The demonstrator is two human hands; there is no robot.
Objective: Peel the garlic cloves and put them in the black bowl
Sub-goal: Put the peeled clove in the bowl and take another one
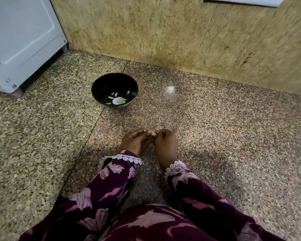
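A black bowl (101,84) stands on the speckled stone floor, ahead and to the left of my hands. Inside it lie a few pale garlic pieces (117,100). My left hand (134,140) and my right hand (166,142) meet fingertip to fingertip low over the floor, both with curled fingers. Between them they pinch a small pinkish garlic clove (153,133), mostly hidden by the fingers. I cannot tell whether its skin is on or off.
A white appliance (23,40) stands at the far left. A tan stone wall (163,32) runs across the back. Speckled floor (224,127) stretches to the right of my hands. My patterned maroon sleeves and lap fill the bottom of the view.
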